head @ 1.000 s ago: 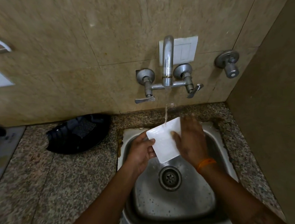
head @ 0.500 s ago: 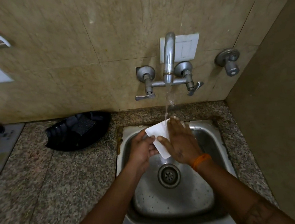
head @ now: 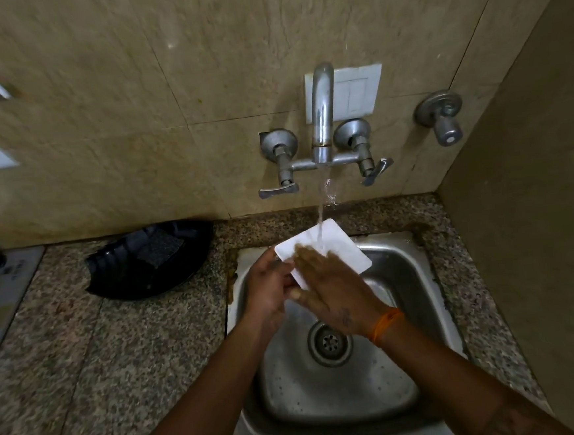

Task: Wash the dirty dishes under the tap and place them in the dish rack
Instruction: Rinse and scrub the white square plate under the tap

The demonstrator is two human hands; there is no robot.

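Rinsing underway, judged early: white square plate (head: pixel 329 248) gripped at left edge by left hand (head: pixel 270 287), rubbed by flat, released right hand (head: pixel 336 295) above sink (head: pixel 420 275), under tap (head: pixel 322 111) stream. Black tray (head: pixel 151 262) left, unwashed. Dish rack unseen.

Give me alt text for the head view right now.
Over a steel sink, the left hand holds a white square plate under the running tap while the right hand rubs it flat.

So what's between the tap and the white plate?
Only running water. In the head view it falls from the tap onto the white plate, with nothing else between.
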